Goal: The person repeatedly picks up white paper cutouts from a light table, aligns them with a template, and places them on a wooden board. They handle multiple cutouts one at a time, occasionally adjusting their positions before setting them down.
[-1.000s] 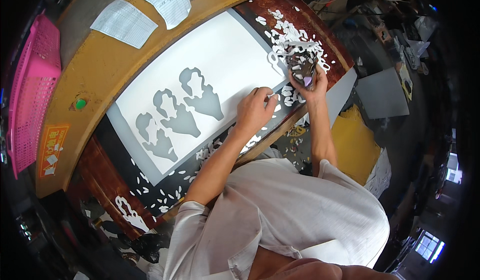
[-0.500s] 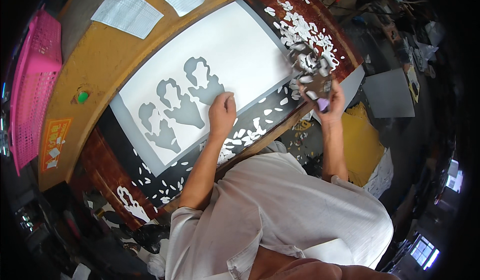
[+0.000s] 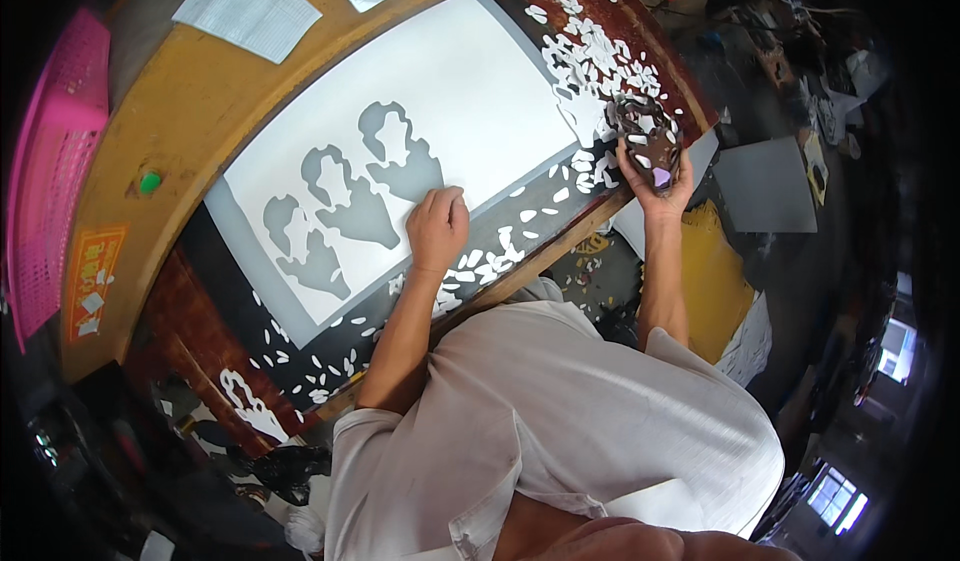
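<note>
A white sheet (image 3: 490,81) lies over a grey sheet (image 3: 515,206) on the worktable. Three matching cut-outs (image 3: 352,206) in the white sheet show grey beneath. My left hand (image 3: 437,229) rests on its near edge beside the rightmost cut-out, fingers curled, with nothing visible in them. At the right, my right hand (image 3: 665,186) grips a dark brown cutting die (image 3: 650,141) with a curvy outline, carrying white bits and a purple patch. Just left of the die, a larger white cut piece (image 3: 582,113) lies beside a heap of small white scraps (image 3: 600,59).
More scraps (image 3: 495,259) litter the table's near side. A white cut piece (image 3: 250,406) lies at the lower left. Beyond the sheet runs a yellow-brown ledge (image 3: 190,91) with lined papers (image 3: 250,9). A pink basket (image 3: 55,171) stands far left; a yellow sheet (image 3: 712,271) lies lower right.
The die was blurred and tilted over the scrap heap; now it is steadier, slightly farther right. The larger white piece beside the heap is now plain to see. My left hand has hardly moved.
</note>
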Tool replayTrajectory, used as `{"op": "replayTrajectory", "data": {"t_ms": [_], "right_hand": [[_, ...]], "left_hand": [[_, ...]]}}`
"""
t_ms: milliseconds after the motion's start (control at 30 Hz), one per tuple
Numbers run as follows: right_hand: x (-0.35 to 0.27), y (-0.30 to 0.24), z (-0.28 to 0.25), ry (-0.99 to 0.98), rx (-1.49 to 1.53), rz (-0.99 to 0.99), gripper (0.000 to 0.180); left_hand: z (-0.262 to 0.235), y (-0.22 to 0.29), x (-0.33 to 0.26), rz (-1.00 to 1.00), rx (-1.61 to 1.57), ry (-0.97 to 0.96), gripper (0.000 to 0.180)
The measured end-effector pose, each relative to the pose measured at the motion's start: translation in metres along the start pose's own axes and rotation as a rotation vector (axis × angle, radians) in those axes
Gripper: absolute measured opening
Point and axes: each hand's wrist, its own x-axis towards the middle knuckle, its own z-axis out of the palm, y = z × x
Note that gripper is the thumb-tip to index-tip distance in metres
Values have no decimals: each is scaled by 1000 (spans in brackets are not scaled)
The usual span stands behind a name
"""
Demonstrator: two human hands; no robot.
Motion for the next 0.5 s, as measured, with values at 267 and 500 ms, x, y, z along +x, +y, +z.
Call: {"op": "replayTrajectory", "data": {"t_ms": [267, 500], "right_hand": [[14, -9, -13, -215, -2256, -846, 54], [25, 13, 6, -279, -2437, -920, 79]], "left_hand": [[4, 0, 3, 14, 33, 11, 14], [7, 0, 0, -7, 49, -1, 13]]}}
